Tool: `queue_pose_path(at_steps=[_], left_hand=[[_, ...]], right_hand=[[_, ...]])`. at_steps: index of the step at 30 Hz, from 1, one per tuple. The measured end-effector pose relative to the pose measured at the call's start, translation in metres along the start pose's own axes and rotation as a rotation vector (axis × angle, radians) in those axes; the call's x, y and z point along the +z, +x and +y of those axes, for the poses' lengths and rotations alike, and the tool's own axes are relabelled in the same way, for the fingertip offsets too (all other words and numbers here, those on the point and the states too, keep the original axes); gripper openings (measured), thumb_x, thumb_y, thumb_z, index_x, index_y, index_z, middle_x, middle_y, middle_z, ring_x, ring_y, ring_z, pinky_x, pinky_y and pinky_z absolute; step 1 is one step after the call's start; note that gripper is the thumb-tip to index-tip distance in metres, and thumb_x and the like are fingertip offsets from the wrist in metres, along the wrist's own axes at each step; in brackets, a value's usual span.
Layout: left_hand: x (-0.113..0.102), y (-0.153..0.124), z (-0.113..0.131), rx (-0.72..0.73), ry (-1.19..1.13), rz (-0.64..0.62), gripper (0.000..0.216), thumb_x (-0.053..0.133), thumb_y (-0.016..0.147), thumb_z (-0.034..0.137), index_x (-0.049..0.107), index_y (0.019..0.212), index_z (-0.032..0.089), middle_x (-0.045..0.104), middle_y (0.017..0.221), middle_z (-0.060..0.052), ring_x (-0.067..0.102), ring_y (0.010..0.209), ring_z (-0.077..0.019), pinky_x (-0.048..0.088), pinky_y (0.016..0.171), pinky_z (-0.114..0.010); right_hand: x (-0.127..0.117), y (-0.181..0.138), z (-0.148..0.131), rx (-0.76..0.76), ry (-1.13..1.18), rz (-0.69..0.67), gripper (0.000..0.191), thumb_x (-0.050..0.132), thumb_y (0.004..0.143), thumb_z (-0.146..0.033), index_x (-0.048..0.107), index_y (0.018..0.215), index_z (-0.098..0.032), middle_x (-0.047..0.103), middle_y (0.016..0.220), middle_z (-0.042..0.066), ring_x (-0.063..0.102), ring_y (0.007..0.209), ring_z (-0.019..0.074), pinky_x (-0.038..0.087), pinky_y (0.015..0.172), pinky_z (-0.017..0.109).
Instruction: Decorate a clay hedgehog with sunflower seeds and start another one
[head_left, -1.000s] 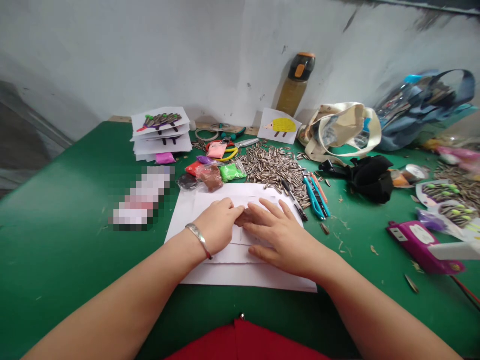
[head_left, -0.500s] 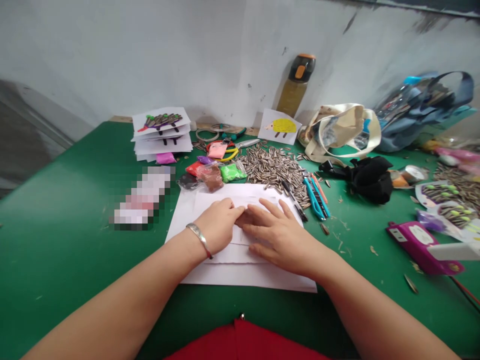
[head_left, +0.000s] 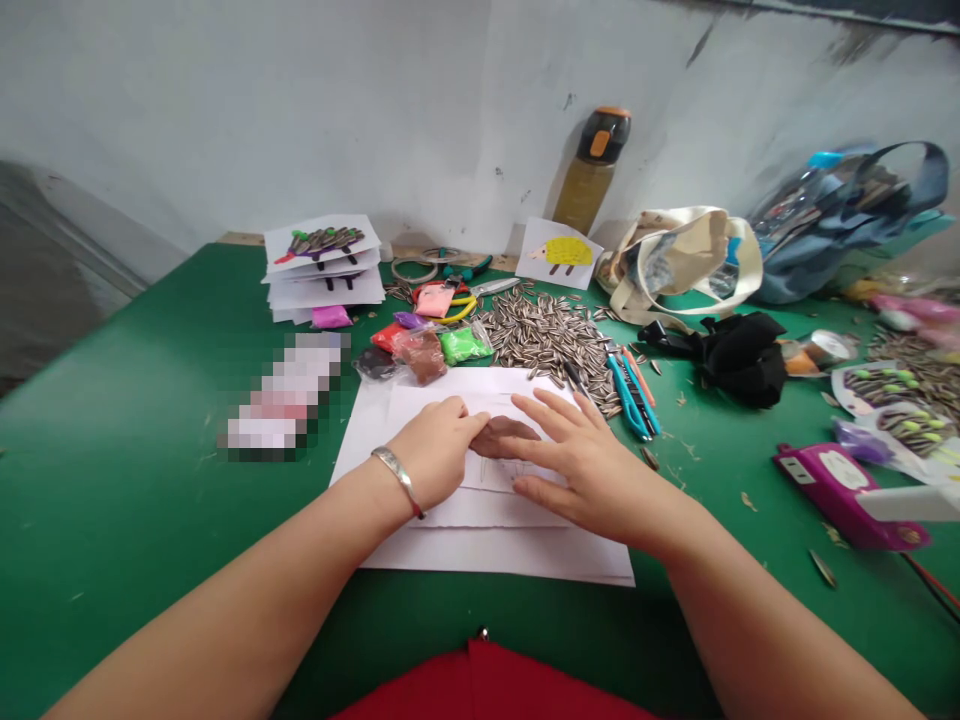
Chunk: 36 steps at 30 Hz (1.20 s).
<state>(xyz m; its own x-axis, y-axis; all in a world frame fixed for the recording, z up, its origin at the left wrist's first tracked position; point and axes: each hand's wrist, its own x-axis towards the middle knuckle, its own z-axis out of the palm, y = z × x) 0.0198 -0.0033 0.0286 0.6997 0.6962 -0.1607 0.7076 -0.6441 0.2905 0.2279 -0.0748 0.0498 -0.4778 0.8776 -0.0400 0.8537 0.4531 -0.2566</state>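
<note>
A flat brown piece of modelling clay (head_left: 504, 437) lies on a white sheet (head_left: 450, 505), above faint pencil lines. My left hand (head_left: 431, 450), with a silver bracelet at the wrist, has its fingers curled and a fingertip pressed at the clay's left edge. Over the right part of the clay, my right hand (head_left: 574, 465) is open with fingers spread, one finger lying across the clay. Larger white paper (head_left: 495, 550) lies underneath. Just behind the paper are bags of coloured clay, including a brown one (head_left: 424, 355) and a green one (head_left: 466, 344).
Sunflower seeds (head_left: 536, 330) are heaped behind the paper, beside a blue cutter (head_left: 632, 395). Stacked cards (head_left: 326, 290) stand at back left; a yellow hedgehog card (head_left: 560, 254) leans on the wall near a bottle (head_left: 592, 170). A purple glue-gun-like device (head_left: 847, 490) sits right.
My right hand has shifted slightly to the right and its fingers have lifted apart, uncovering more of the brown clay. My left hand stays in nearly the same place.
</note>
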Motion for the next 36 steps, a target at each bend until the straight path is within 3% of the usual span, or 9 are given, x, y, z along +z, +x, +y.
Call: queue_pose_path(at_steps=[6,15,21,27,32,36], left_hand=[[0.001,0.000,-0.001,0.002,-0.001,-0.004,0.052,0.044,0.079,0.002,0.059,0.126,0.018,0.057,0.096,-0.009,0.057,0.088,-0.0239,0.046,0.081,-0.036],[0.003,0.000,-0.001,0.002,-0.010,0.016,0.049,0.045,0.080,0.003,0.060,0.124,0.018,0.057,0.096,-0.009,0.057,0.087,-0.0236,0.047,0.082,-0.036],[0.001,0.001,-0.001,0.011,-0.004,0.007,0.046,0.045,0.080,0.003,0.062,0.120,0.017,0.057,0.094,-0.009,0.057,0.086,-0.0236,0.047,0.080,-0.036],[0.001,0.001,0.000,0.007,0.007,0.014,0.046,0.045,0.079,0.003,0.062,0.120,0.017,0.057,0.092,-0.008,0.057,0.083,-0.0225,0.047,0.079,-0.034],[0.000,0.000,0.002,-0.004,0.012,0.007,0.049,0.045,0.080,0.003,0.060,0.125,0.017,0.057,0.093,-0.009,0.057,0.084,-0.0226,0.047,0.079,-0.035],[0.000,0.000,0.001,-0.011,0.018,0.002,0.049,0.047,0.079,0.004,0.060,0.124,0.018,0.057,0.095,-0.009,0.058,0.087,-0.0221,0.047,0.082,-0.034]], right_hand=[[0.002,-0.001,0.001,-0.008,-0.039,-0.040,0.035,0.050,0.092,-0.043,0.063,0.124,-0.036,0.035,0.153,0.006,0.028,0.140,0.0364,0.017,0.108,0.070],[-0.002,0.000,-0.005,-0.032,-0.042,-0.077,0.028,0.049,0.093,-0.039,0.068,0.114,-0.035,0.045,0.145,0.002,0.027,0.140,0.0368,0.014,0.109,0.070],[0.000,0.001,-0.005,-0.006,-0.012,-0.041,0.040,0.051,0.092,-0.039,0.055,0.132,-0.040,0.032,0.155,0.005,0.026,0.141,0.0356,0.014,0.109,0.070],[-0.001,0.003,-0.009,-0.033,-0.036,-0.081,0.030,0.050,0.093,-0.038,0.066,0.118,-0.033,0.044,0.145,0.004,0.031,0.138,0.0361,0.017,0.109,0.070],[0.000,0.002,-0.007,-0.043,-0.049,-0.065,0.028,0.050,0.093,-0.038,0.067,0.114,-0.035,0.045,0.144,0.002,0.030,0.139,0.0370,0.016,0.108,0.071],[-0.002,-0.001,-0.001,-0.050,0.009,-0.044,0.034,0.049,0.094,-0.038,0.059,0.126,-0.040,0.039,0.151,0.000,0.029,0.140,0.0347,0.019,0.109,0.069]])
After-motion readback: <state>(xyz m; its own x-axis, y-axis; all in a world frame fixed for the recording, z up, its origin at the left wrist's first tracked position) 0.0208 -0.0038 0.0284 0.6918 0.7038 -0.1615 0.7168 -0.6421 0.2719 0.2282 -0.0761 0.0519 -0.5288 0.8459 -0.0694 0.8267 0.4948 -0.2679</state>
